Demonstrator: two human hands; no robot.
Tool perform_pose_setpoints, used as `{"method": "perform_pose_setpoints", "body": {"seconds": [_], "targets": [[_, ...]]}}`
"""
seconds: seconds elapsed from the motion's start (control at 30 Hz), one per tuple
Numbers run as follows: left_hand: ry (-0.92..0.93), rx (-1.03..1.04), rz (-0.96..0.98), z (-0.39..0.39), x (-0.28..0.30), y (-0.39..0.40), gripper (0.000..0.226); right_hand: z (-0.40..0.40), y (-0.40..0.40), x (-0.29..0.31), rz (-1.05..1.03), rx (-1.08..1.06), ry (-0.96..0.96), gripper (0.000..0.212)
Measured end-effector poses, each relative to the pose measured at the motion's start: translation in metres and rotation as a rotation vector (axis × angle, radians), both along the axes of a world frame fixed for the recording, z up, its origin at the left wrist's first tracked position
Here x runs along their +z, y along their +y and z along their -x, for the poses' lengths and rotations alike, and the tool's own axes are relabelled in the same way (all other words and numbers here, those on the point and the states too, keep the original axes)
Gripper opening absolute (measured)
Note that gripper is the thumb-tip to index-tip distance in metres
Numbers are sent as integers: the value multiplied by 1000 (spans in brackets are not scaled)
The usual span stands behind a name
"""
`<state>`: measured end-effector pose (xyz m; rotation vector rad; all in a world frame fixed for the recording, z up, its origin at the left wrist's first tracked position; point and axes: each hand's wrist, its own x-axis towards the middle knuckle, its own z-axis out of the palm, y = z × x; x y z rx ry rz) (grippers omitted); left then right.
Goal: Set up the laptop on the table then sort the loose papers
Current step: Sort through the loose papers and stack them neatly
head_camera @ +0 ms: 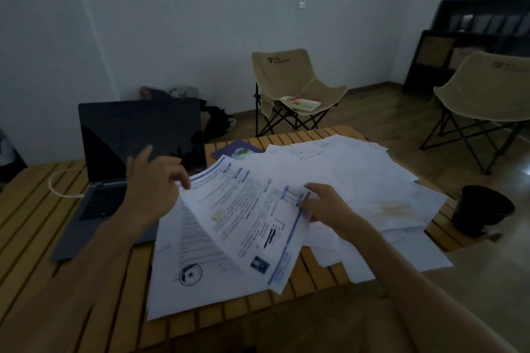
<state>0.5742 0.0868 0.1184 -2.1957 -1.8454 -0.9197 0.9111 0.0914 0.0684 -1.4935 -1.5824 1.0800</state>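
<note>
A grey laptop (137, 146) stands open on the left of the slatted wooden table (37, 226), its screen dark. A white cable (57, 183) loops from its left side. Loose white papers (358, 178) lie spread over the table's right half. I hold a blue-bordered printed sheet (249, 221) lifted above the table: my left hand (157, 183) pinches its top left corner and my right hand (327, 206) grips its right edge. Under it lies a sheet with a round black stamp (189, 272).
A purple booklet (238, 150) lies behind the papers. Two beige folding chairs (295, 86) (484, 100) stand beyond the table, the nearer one with an item on its seat. A black bin (481, 209) sits on the floor at the right. Dark shelving (473, 37) lines the far right wall.
</note>
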Motion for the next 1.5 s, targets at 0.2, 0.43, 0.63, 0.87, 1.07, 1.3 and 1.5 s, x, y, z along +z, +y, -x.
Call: {"method": "perform_pose_setpoints", "body": {"seconds": [0.2,0.43,0.63,0.87,1.07,1.3,1.5], "targets": [[164,-262,502,-75,-11,2,71,39,13,35,-147,270,-306,16],[-461,136,458,-25,-27,19,12,7,69,20,-71,-147,-431,46],[-527,400,468,0,-85,4,15,-35,82,-20,117,-298,-975,87],[-64,409,301,-13,-106,-8,69,-43,84,-19,183,-339,-983,101],[154,206,448,-8,-118,-12,57,-57,85,-18,245,-356,-934,107],[76,184,428,-7,-121,-16,59,-80,95,-30,257,-285,-820,87],[94,170,452,-7,-121,-19,60,-84,73,-7,-74,-573,-470,14]]}}
